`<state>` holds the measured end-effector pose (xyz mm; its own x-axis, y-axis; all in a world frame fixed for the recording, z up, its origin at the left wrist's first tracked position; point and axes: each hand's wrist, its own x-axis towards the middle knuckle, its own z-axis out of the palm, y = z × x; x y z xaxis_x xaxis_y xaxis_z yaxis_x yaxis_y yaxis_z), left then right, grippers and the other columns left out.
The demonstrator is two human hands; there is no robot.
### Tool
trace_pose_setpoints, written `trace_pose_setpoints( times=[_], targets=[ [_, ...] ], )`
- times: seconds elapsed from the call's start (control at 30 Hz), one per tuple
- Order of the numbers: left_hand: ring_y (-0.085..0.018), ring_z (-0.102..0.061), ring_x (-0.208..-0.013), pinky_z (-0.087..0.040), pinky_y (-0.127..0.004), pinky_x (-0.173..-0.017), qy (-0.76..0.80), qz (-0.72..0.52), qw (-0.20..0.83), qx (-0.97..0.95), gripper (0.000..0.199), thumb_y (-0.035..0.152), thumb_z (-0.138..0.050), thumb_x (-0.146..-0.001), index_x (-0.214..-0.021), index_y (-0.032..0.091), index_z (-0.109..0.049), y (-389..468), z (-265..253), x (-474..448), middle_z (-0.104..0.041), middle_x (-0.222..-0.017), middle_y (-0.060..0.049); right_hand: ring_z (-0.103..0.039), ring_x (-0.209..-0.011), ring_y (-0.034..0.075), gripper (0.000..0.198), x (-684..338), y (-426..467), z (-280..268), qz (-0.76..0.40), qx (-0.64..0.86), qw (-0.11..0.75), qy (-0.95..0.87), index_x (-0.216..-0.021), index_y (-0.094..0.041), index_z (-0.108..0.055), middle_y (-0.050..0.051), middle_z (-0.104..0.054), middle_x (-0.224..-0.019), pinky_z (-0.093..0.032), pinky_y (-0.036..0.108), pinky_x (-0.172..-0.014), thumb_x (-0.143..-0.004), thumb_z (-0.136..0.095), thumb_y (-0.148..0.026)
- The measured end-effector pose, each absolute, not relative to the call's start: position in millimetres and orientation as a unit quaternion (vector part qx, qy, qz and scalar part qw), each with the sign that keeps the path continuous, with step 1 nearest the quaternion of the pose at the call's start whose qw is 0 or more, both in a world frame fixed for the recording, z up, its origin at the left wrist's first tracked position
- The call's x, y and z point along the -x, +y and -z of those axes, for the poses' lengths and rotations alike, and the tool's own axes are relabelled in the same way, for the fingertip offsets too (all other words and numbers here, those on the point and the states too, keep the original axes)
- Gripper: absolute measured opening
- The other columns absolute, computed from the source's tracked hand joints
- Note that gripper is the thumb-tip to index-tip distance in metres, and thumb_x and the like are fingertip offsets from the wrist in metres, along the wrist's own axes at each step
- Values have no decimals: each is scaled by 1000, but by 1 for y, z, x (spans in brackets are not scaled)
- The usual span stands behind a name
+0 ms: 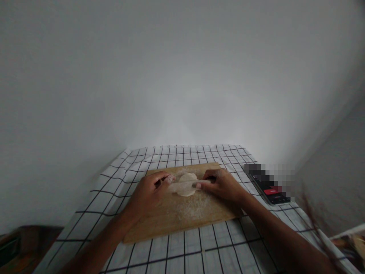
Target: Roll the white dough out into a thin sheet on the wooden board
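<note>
A flattened round of pale dough (187,191) lies on a floured wooden board (154,220). Across the dough runs a light-coloured rolling pin (182,186), lying roughly level from left to right. My left hand (155,186) is closed round the pin's left end, with flour on its fingertips. At the other end, my right hand (221,183) grips the pin with thumb and curled fingers, just right of the dough. The pin's ends are partly hidden inside both hands. Loose flour (194,208) is scattered on the board in front of the dough.
The board rests on a table with a white cloth (182,251) in a dark grid pattern. A phone (269,188), partly pixelated, lies right of the board. Behind the table rises a plain wall (182,76). Blurred dark items (25,243) sit low at left.
</note>
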<state>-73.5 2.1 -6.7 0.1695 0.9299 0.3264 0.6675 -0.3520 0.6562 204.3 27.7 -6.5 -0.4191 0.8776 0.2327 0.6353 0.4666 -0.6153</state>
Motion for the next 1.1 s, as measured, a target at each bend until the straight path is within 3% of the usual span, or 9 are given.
trace_pose_setpoints(
  times=[0.6, 0.77, 0.83, 0.9, 1.0, 1.1],
  targets=[
    [-23, -67, -102, -54, -37, -91, 526, -388, 186, -733, 36, 46, -46, -95, -106, 25, -73, -1, 2, 67, -75, -110, -3, -61, -68, 15, 41, -201, 30, 10, -194, 499, 338, -774, -83, -21, -70, 2, -70, -77, -40, 26, -59, -89, -61, -61],
    [-23, -67, -103, -54, -37, -91, 530, -390, 185, -730, 36, 44, -44, -96, -110, 25, -71, -2, 3, 66, -74, -114, -3, -59, -67, 16, 45, -202, 31, 8, -170, 496, 301, -796, -82, -21, -70, 3, -68, -76, -40, 28, -61, -97, -50, -59],
    [-22, -67, -103, -54, -36, -91, 529, -390, 183, -731, 35, 43, -44, -97, -111, 26, -70, -2, 4, 65, -74, -114, -2, -61, -77, 17, 46, -202, 31, 6, -147, 481, 285, -816, -84, -22, -71, 5, -69, -83, -45, 30, -70, -100, -45, -56],
    [-22, -66, -104, -54, -36, -91, 529, -387, 180, -734, 33, 42, -44, -97, -112, 26, -70, -2, 4, 66, -73, -115, -2, -62, -100, 21, 43, -204, 32, 5, -123, 456, 279, -836, -94, -23, -73, 7, -71, -101, -46, 34, -89, -102, -42, -52],
    [-22, -65, -109, -53, -37, -93, 531, -382, 161, -739, 34, 41, -43, -97, -115, 25, -68, -1, 5, 67, -71, -119, -3, -43, -135, 26, 41, -208, 31, 4, -110, 434, 244, -860, -122, -26, -68, 6, -61, -134, -33, 44, -113, -103, -39, -49],
    [-23, -60, -118, -48, -41, -103, 535, -374, 122, -747, 36, 37, -42, -97, -124, 25, -63, 1, 4, 68, -66, -128, -4, -31, -145, 26, 43, -212, 28, 2, -121, 411, 197, -882, -135, -30, -60, 2, -52, -147, -22, 47, -121, -105, -35, -47]
  ],
)
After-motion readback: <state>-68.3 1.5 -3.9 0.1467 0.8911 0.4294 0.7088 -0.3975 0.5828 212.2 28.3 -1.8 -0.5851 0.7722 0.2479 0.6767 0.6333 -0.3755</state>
